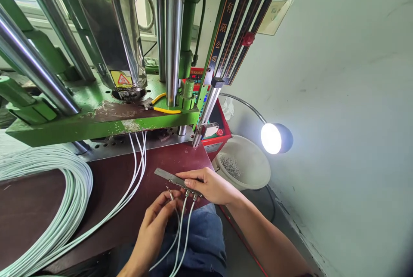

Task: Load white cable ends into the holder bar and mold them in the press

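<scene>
My right hand (206, 184) grips a flat metal bar (166, 175) by its right part, thumb on top. Two white cables (182, 221) hang from the bar's near edge, their metal connector ends seated along it. Just left of them, my left hand (159, 212) pinches another white cable (172, 197) between thumb and fingers. Its thin bare tip points up and sits close to the bar's edge; whether it touches the bar I cannot tell. Both hands are above the front edge of the dark red table (151, 182), over my lap.
A large coil of white cable (77, 182) lies at the left. Behind stands a green press (129, 124) with yellow-handled cutters (164, 108) on its plate and several cables running beneath. To the right are a white bucket (254, 161) of scraps, a lit lamp (272, 138) and a wall.
</scene>
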`<action>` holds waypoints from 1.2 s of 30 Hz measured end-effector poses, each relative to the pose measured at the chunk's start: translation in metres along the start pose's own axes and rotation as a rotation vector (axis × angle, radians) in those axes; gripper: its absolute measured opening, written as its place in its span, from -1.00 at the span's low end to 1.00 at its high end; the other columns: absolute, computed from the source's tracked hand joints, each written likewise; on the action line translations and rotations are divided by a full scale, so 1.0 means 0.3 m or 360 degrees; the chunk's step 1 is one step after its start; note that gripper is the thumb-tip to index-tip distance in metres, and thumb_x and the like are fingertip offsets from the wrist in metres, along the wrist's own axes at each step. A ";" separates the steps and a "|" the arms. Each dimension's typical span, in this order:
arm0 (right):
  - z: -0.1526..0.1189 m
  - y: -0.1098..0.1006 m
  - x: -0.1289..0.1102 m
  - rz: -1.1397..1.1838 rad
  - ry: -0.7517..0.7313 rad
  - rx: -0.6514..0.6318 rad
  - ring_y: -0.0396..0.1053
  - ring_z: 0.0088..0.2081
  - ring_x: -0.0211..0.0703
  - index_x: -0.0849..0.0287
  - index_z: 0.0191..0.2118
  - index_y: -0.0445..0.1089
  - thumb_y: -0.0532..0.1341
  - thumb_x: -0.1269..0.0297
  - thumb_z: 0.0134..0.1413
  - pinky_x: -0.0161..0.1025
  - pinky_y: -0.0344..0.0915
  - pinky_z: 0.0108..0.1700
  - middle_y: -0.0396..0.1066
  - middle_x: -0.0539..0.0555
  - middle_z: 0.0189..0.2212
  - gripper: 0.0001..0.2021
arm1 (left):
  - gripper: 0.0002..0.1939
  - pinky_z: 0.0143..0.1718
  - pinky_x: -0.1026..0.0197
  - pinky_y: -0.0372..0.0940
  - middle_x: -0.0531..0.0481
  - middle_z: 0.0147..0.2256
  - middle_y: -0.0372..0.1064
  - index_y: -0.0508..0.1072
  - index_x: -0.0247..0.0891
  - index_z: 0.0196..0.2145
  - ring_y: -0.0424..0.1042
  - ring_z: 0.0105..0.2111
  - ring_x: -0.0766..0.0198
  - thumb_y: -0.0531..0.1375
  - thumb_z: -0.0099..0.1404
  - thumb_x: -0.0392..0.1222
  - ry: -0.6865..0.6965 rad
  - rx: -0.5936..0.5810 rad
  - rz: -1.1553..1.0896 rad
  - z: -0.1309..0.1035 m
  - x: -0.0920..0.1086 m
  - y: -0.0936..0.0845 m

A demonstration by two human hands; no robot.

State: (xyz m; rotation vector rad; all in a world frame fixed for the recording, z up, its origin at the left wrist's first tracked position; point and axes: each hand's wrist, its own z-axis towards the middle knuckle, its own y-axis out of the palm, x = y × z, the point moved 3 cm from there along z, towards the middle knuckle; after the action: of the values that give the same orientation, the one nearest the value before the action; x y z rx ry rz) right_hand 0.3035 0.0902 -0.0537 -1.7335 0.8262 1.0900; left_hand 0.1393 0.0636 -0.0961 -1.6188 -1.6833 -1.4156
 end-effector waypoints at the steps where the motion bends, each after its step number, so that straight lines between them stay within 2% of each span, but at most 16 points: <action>1: 0.000 -0.003 0.004 0.0042 0.0016 -0.0006 0.38 -0.40 -0.24 0.13 0.15 0.38 0.10 0.21 0.25 -0.30 0.35 -0.37 0.53 0.03 -0.31 -0.61 | -0.64 -0.15 0.20 0.27 0.00 -0.39 0.49 0.53 -0.24 -0.23 0.41 -0.35 0.20 0.30 0.09 0.05 0.0018 0.0030 -0.0064 -0.001 -0.002 -0.006; 3: -0.003 -0.007 0.006 0.0105 0.0035 -0.0019 0.36 -0.43 -0.26 0.14 0.15 0.38 0.10 0.21 0.25 -0.31 0.33 -0.39 0.53 0.04 -0.33 -0.60 | -0.65 -0.18 0.22 0.28 0.02 -0.43 0.47 0.53 -0.24 -0.26 0.39 -0.39 0.22 0.28 0.11 0.07 0.0069 0.0053 -0.0061 -0.004 0.000 -0.011; 5: -0.006 -0.011 0.003 0.0102 0.0039 -0.0019 0.36 -0.42 -0.26 0.14 0.15 0.38 0.10 0.21 0.25 -0.31 0.33 -0.38 0.53 0.05 -0.32 -0.61 | -0.68 -0.30 0.27 0.24 0.05 -0.53 0.40 0.51 -0.25 -0.39 0.32 -0.48 0.29 0.26 0.14 0.09 0.0121 0.0046 0.0104 -0.008 0.008 -0.010; 8: -0.013 -0.017 -0.008 0.0062 0.0056 -0.0019 0.37 -0.39 -0.24 0.13 0.14 0.39 0.10 0.21 0.26 -0.30 0.33 -0.35 0.53 0.05 -0.29 -0.62 | -0.60 -0.48 0.30 0.11 0.09 -0.63 0.26 0.44 -0.27 -0.57 0.15 -0.60 0.38 0.23 0.16 0.14 0.0156 0.0065 0.0369 -0.014 0.024 -0.002; 11: -0.018 -0.017 -0.015 0.0052 0.0064 -0.0029 0.39 -0.37 -0.22 0.10 0.14 0.38 0.09 0.19 0.27 -0.29 0.33 -0.34 0.54 0.05 -0.26 -0.62 | -0.54 -0.56 0.29 -0.02 0.10 -0.67 0.19 0.41 -0.28 -0.61 0.06 -0.64 0.40 0.23 0.12 0.19 0.0145 0.0079 0.0448 -0.013 0.032 0.004; 18: -0.022 0.001 -0.018 -0.0013 0.0063 -0.0038 0.39 -0.38 -0.21 0.12 0.14 0.39 0.09 0.23 0.25 -0.30 0.32 -0.35 0.55 0.04 -0.26 -0.61 | -0.49 -0.60 0.29 -0.06 0.11 -0.72 0.12 0.42 -0.29 -0.66 0.03 -0.67 0.42 0.23 0.09 0.24 0.0161 0.0067 0.0533 -0.009 0.029 0.005; 24: -0.026 0.016 -0.023 -0.0137 0.0039 0.0079 0.44 -0.19 -0.06 0.12 0.10 0.43 0.10 0.24 0.23 -0.18 0.36 -0.13 0.55 0.03 -0.29 -0.63 | -0.47 -0.67 0.31 -0.18 0.17 -0.77 0.00 0.38 -0.28 -0.69 -0.08 -0.71 0.45 0.25 0.04 0.27 0.0092 0.0130 0.0515 -0.014 0.028 0.006; 28: -0.022 0.023 -0.015 -0.0182 0.0021 0.0074 0.45 -0.16 -0.01 0.12 0.08 0.45 0.10 0.21 0.23 -0.14 0.37 -0.09 0.55 0.03 -0.36 -0.63 | -0.47 -0.67 0.31 -0.19 0.17 -0.77 0.00 0.38 -0.28 -0.71 -0.09 -0.71 0.45 0.24 0.04 0.27 0.0074 0.0133 0.0566 -0.010 0.032 0.012; 30: -0.019 0.027 -0.012 -0.0176 0.0018 0.0070 0.45 -0.17 -0.02 0.12 0.09 0.45 0.10 0.21 0.23 -0.14 0.37 -0.09 0.56 0.04 -0.31 -0.63 | -0.48 -0.67 0.31 -0.17 0.16 -0.77 0.02 0.37 -0.27 -0.70 -0.07 -0.71 0.44 0.23 0.04 0.26 0.0082 0.0141 0.0581 -0.009 0.034 0.014; 34: -0.015 0.031 -0.009 -0.0167 0.0017 0.0068 0.45 -0.22 -0.08 0.11 0.14 0.39 0.10 0.24 0.23 -0.19 0.38 -0.16 0.51 0.04 -0.07 -0.61 | -0.49 -0.67 0.31 -0.15 0.16 -0.77 0.01 0.37 -0.27 -0.70 -0.07 -0.70 0.43 0.22 0.08 0.24 0.0095 0.0141 0.0566 -0.008 0.034 0.012; 36: -0.010 0.026 -0.004 -0.0161 0.0008 0.0051 0.45 -0.22 -0.10 0.10 0.15 0.38 0.10 0.23 0.24 -0.21 0.38 -0.17 0.50 0.03 -0.04 -0.61 | -0.49 -0.66 0.31 -0.13 0.15 -0.75 0.03 0.37 -0.28 -0.69 -0.06 -0.69 0.44 0.22 0.08 0.23 0.0114 0.0120 0.0552 -0.006 0.032 0.010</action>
State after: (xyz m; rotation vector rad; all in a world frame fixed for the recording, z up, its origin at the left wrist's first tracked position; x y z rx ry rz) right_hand 0.2973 0.0845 -0.0545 -1.7331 0.7468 1.0001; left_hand 0.1391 0.0662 -0.0863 -1.6968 -1.3208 -1.2081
